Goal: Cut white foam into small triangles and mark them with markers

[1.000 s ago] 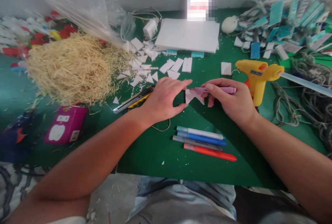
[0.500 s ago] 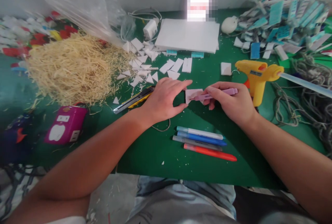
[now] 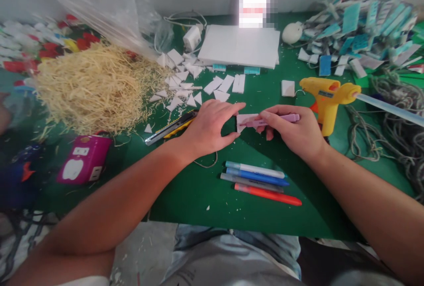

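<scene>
My right hand is closed around a pale purple pen, whose tip rests on a small white foam piece lying on the green table. My left hand lies beside that piece with its fingers stretched out, the fingertips pressing on the piece's left edge. Several coloured pens lie side by side just in front of both hands.
A yellow glue gun stands right of my right hand. A utility knife lies left of my left hand. A heap of straw, white foam offcuts, a white foam board, a pink box and tangled cords surround the area.
The pen has tilted so its tip came down onto the foam piece, and my right hand shifted slightly left. My left hand has stayed in place.
</scene>
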The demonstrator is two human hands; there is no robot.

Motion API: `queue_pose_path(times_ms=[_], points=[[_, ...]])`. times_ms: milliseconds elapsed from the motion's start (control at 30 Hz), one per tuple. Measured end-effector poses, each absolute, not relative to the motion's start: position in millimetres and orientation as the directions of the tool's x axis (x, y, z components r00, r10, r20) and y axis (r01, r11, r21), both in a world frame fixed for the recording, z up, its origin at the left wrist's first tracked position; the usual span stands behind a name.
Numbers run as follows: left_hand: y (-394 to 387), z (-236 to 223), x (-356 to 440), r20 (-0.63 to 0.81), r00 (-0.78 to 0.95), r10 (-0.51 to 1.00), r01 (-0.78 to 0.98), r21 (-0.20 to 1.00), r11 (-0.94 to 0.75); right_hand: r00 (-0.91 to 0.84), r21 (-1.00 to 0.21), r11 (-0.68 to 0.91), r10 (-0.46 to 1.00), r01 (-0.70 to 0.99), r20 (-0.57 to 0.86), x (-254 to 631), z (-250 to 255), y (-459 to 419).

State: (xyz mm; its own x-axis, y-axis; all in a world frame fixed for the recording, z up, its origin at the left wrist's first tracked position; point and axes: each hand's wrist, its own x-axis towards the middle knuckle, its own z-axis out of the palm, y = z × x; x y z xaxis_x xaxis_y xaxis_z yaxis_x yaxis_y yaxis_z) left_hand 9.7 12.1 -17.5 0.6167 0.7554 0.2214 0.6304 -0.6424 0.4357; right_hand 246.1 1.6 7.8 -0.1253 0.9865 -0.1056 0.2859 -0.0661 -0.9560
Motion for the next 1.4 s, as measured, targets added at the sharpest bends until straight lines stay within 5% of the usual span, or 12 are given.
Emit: queue_pose_path(times_ms=[1400], points=[[11.0,-16.5,10.4,0.201,0.587,0.784,0.661,0.442,-0.607,-0.097,-0.954,-0.032,0.993,0.297,-0.064,244.4,6.6,3.9]])
